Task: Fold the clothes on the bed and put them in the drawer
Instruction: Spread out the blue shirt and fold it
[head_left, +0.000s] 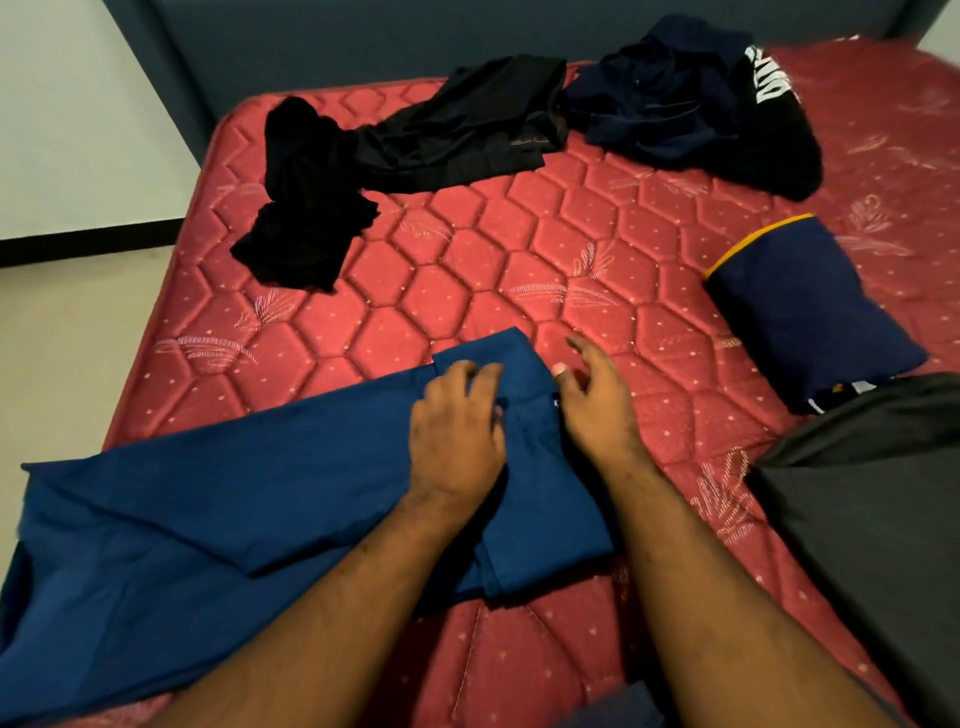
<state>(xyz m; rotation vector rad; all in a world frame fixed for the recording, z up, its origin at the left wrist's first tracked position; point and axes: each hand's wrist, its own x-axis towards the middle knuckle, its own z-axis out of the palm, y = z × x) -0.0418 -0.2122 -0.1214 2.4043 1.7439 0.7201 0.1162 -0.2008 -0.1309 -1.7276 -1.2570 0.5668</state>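
Observation:
Blue trousers (208, 509) lie flat on the red quilted mattress (467, 270), waist end to the right, legs running off the left edge. My left hand (457, 426) rests palm down on the waist part, fingers slightly bent. My right hand (592, 400) hovers at the waist's right edge, fingers loosely spread, holding nothing that I can see. Unfolded dark clothes lie further back: a black garment (306, 208), black shorts (467, 130) and a navy and black pile (691, 98).
A folded navy garment with a yellow edge (810, 306) sits at the right. A dark grey cloth (883, 519) covers the near right corner. A dark headboard (415, 41) stands behind the bed, and pale floor (67, 338) lies to the left.

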